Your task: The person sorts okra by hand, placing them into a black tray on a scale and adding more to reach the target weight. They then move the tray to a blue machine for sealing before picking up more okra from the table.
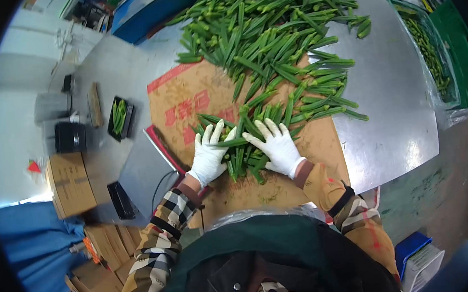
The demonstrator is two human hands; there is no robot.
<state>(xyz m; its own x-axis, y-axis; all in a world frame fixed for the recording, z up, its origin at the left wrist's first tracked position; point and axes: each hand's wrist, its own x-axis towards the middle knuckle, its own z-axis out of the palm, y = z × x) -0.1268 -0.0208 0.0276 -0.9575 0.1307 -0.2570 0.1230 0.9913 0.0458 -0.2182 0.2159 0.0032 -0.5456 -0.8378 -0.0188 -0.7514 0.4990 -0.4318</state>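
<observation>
In the head view both my hands wear white gloves and rest on a small bunch of green okra (pixel 240 159) near the front of a flattened cardboard sheet (pixel 325 157). My left hand (pixel 210 155) lies at the bunch's left side, fingers stretched out and spread. From the right, my right hand (pixel 279 148) touches the same bunch, its fingers also spread. One okra pod (pixel 232 143) lies crosswise between the two hands. Just beyond them, a row of okra (pixel 319 98) stretches to the right, joining a large okra heap (pixel 267 24) at the back.
The cardboard lies on a metal table (pixel 385 131). To the left are a scale with a red edge (pixel 161 147), a black tray of okra (pixel 120 118) and an empty black tray (pixel 121 201). A green crate (pixel 458 51) stands at the right, a blue bin (pixel 156 10) at the back.
</observation>
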